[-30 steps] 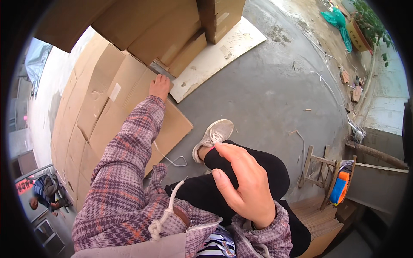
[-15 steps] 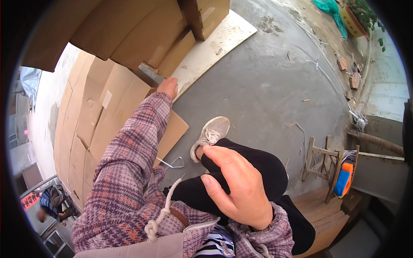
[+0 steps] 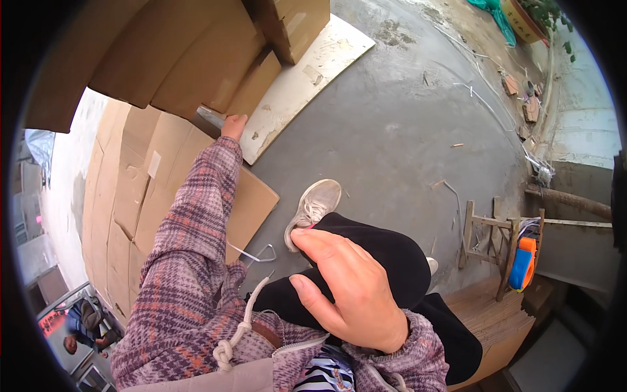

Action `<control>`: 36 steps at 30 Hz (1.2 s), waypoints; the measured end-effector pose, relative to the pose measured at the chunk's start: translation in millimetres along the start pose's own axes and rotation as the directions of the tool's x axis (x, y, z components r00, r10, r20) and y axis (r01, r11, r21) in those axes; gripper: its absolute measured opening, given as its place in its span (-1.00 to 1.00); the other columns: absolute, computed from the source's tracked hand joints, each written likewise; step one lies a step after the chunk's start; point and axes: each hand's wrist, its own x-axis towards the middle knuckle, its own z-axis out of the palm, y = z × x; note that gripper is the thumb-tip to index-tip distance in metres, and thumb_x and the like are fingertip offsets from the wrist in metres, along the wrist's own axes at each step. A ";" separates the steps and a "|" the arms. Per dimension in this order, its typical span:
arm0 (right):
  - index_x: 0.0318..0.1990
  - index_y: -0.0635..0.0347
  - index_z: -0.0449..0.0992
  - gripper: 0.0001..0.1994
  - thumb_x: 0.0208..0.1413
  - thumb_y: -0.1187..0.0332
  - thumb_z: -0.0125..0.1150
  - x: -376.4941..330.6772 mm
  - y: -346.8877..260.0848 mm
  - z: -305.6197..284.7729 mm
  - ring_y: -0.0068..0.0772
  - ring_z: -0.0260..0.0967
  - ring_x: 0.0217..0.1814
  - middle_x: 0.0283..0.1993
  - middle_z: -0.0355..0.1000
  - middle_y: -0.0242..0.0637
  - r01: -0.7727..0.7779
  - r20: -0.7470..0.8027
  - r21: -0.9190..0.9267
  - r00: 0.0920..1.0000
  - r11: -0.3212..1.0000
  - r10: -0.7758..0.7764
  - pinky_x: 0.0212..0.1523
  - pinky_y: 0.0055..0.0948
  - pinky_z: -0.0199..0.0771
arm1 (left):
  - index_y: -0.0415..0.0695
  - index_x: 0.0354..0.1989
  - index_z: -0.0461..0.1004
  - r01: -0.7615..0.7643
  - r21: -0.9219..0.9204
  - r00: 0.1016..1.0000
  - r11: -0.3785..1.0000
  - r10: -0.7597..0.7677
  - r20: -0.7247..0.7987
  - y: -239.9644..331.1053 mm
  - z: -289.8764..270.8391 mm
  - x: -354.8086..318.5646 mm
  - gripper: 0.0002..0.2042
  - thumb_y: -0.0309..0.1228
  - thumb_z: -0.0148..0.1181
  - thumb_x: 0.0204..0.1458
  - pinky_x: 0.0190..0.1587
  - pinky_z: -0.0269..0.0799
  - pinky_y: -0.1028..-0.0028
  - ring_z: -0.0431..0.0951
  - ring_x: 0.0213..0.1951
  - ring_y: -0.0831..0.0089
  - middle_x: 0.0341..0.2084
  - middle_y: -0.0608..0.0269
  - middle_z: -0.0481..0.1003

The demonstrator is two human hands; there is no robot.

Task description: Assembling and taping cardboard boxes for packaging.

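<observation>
My left hand [image 3: 234, 126] reaches forward, its fingers curled at the lower edge of a brown cardboard box [image 3: 256, 81]. A strip of shiny tape [image 3: 211, 117] lies just left of it. The fingertips are partly hidden, so what they grip is not clear. Beside that hand, a whitish board [image 3: 300, 85] lies on the ground, and tall cardboard pieces [image 3: 130, 176] stand along my left arm. My right hand [image 3: 353, 287] hovers over my black-trousered legs, palm down, thumb apart from loosely bent fingers, holding nothing.
A wooden stool [image 3: 490, 225] stands at the right with a blue and orange roll [image 3: 523, 264] hanging on it. Below it lies a stack of flat cardboard [image 3: 486, 313]. A bent white strap [image 3: 258, 255] lies near my shoe [image 3: 318, 202]. Another person [image 3: 85, 330] appears at the lower left.
The view has shifted slightly to the right. My left hand has moved a little closer to the taped cardboard edge. My right hand keeps the same loose shape.
</observation>
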 end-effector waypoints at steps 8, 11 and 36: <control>-0.01 0.38 0.38 -0.60 -0.05 0.46 0.22 -5.0 -2.1 0.2 -0.05 0.41 -0.05 -0.07 0.42 -0.01 0.021 -0.039 0.004 0.999 1.000 -0.021 -0.05 -0.28 0.40 | -0.31 -0.41 0.41 -0.041 0.026 0.999 0.999 0.042 -0.022 7.3 -10.9 -9.1 -0.66 -0.20 0.17 -0.11 -0.32 0.33 0.38 0.43 -0.45 0.34 -0.54 0.07 0.43; -0.01 0.36 0.38 -0.62 -0.04 0.46 0.21 -5.4 -0.1 0.6 -0.07 0.43 -0.11 -0.11 0.43 -0.02 0.038 -0.114 -0.019 0.993 0.999 -0.040 -0.09 -0.29 0.42 | -0.29 -0.16 0.45 -0.214 -0.033 0.977 0.976 0.214 -0.021 7.3 20.2 -39.4 -0.61 -0.21 0.20 -0.05 -0.13 0.39 0.44 0.50 -0.25 0.38 -0.34 0.11 0.51; 0.02 0.27 0.40 -0.67 0.15 0.32 -0.02 -686.6 65.5 -52.7 -0.15 0.11 0.28 0.20 0.21 -0.11 -0.797 -0.804 0.591 -0.594 0.128 0.016 0.24 -0.29 0.13 | -0.27 -0.17 0.43 -0.563 -0.632 -0.297 0.533 0.583 0.756 346.4 169.7 -606.4 -0.81 -0.43 0.07 0.10 -0.20 0.45 0.40 0.54 -0.26 0.34 -0.32 0.09 0.50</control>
